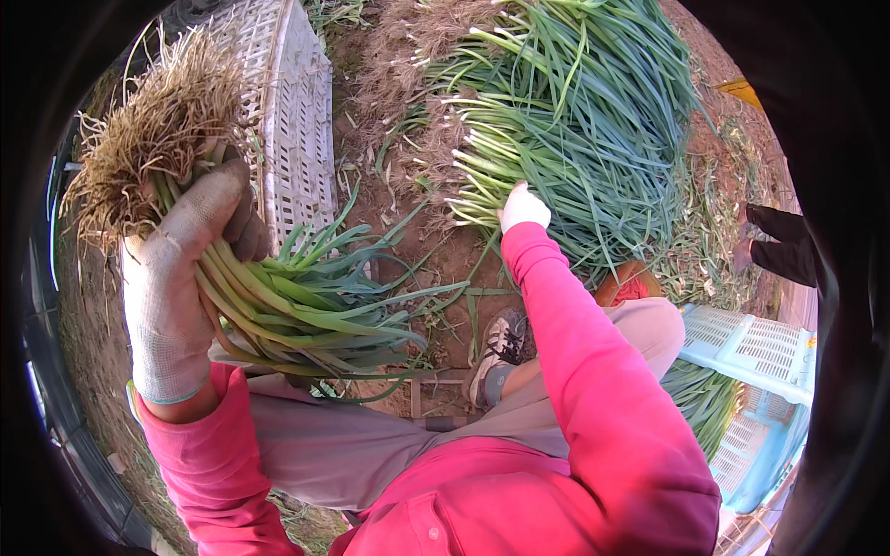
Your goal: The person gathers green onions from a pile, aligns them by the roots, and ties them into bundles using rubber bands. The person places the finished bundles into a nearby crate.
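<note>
A bunch of green onions (271, 292) is gripped in my left hand (201, 215), which wears a soiled knit glove with dark fingers. Its brown, tangled roots (167, 125) stick up above the fist, and the long leaves hang down to the right over my leg. My right hand (525, 208), in a whitish glove, reaches to the near edge of a large pile of green onions (591, 125). The thumb side touches the white stalks there; the fingers are partly hidden, so whether they hold any stalks is unclear. The pile's roots point left, its leaves right.
White plastic crates (299, 132) stand at the upper left. Light blue crates (747, 347) stand at the lower right, with more green onions (699, 399) in them. Loose leaves litter the soil around my shoe (502, 347). A person's dark-clad legs (782, 243) show at the right.
</note>
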`<move>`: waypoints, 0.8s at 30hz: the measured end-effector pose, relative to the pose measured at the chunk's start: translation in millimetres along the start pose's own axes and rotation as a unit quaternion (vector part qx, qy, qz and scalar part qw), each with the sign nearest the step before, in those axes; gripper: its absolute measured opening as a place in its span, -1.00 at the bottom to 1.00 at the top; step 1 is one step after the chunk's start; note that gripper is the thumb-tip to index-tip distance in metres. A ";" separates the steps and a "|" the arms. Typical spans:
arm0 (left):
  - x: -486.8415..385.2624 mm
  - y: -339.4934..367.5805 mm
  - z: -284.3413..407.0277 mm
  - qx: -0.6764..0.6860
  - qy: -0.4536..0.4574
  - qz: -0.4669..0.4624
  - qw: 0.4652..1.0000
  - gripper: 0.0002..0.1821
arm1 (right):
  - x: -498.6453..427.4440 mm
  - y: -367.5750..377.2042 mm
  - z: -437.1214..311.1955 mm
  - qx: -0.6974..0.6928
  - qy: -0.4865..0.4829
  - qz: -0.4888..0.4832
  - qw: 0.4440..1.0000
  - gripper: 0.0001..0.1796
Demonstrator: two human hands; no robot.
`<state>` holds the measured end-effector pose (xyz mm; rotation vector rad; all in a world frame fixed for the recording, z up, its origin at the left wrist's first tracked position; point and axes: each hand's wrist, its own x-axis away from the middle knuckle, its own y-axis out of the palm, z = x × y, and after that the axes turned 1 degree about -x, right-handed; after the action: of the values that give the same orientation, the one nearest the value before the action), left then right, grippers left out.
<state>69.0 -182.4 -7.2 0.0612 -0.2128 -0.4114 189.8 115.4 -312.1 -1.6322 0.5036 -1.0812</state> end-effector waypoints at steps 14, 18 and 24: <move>2.1 7.8 -0.7 -0.014 0.008 -0.016 1.000 -0.90 | -12.7 -46.7 55.7 0.131 -0.193 0.023 0.972 -0.65; 1.9 14.0 -2.3 -0.024 0.001 0.022 0.999 -0.88 | -18.6 -3.6 15.8 0.115 -0.298 0.087 0.944 -0.80; -7.7 3.5 -5.7 0.004 -0.046 -0.013 0.999 -0.84 | -22.1 8.7 -5.9 0.137 -0.237 0.075 0.959 -0.77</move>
<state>64.7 -176.1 -13.9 0.0538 -0.3056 -0.4407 175.4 126.3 -328.7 -1.5108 0.1466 -0.5845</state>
